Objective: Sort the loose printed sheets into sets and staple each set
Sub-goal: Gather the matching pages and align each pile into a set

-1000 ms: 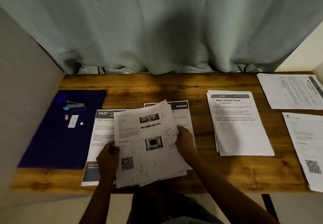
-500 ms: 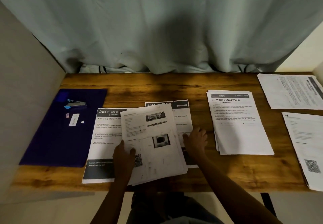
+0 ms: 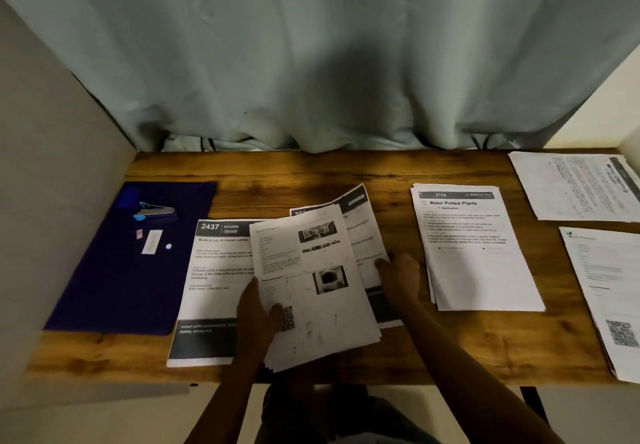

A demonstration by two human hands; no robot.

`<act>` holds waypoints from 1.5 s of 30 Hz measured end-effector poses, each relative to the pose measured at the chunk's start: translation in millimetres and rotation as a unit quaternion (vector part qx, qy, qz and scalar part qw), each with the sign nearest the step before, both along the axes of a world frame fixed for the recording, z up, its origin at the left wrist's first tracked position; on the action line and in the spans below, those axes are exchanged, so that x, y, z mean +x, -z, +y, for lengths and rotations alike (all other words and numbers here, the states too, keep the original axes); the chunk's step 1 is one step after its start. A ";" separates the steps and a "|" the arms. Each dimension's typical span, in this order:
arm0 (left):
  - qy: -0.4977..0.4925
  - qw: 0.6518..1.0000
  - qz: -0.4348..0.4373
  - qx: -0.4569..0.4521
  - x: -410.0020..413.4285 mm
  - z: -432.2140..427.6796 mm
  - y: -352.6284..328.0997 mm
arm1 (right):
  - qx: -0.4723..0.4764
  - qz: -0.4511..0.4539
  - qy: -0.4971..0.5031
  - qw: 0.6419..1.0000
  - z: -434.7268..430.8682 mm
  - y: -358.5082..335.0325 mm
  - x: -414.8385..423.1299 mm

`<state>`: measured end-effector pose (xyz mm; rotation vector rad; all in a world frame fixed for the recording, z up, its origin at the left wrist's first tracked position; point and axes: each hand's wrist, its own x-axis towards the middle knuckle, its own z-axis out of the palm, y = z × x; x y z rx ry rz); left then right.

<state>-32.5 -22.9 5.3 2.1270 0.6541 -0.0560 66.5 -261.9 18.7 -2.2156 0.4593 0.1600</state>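
Note:
My left hand grips the left edge of a fanned stack of printed sheets with photos and a QR code, thumb on top, at the table's front middle. Under it lie a "2437 Kitchen" sheet on the left and a dark-header sheet on the right. My right hand holds the dark-header sheet's right edge, and that side is raised off the table. A "Water Potted Plants" set lies to the right. The stapler sits on a blue mat.
Two more paper piles lie at the far right, one at the back and one at the front. A small staple box is on the mat. A grey wall bounds the wooden table on the left, a curtain behind.
The photo stack came down from both hands to the left hand alone. My right hand let go of it, moved right onto the dark-header sheet, and has lifted that sheet's right side.

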 end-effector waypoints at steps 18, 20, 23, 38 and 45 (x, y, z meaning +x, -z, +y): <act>0.037 0.998 -0.018 -0.050 14.8 4.7 -6.2 | 0.040 -0.160 -0.013 0.986 -59.4 -139.2 46.7; 0.020 0.998 -0.019 -0.065 15.3 3.5 -8.5 | 0.046 -0.126 -0.022 0.991 -50.1 -122.3 45.2; -0.004 0.995 -0.020 -0.097 14.6 1.2 -12.0 | 0.061 -0.074 -0.062 0.993 -28.4 -79.0 30.9; -0.027 0.997 0.005 -0.066 28.3 -8.5 -8.5 | -0.104 0.055 -0.151 0.981 41.4 11.2 -10.7; -0.063 0.996 0.022 -0.051 38.0 -12.1 6.7 | -0.031 0.104 -0.097 0.989 46.7 10.5 -3.5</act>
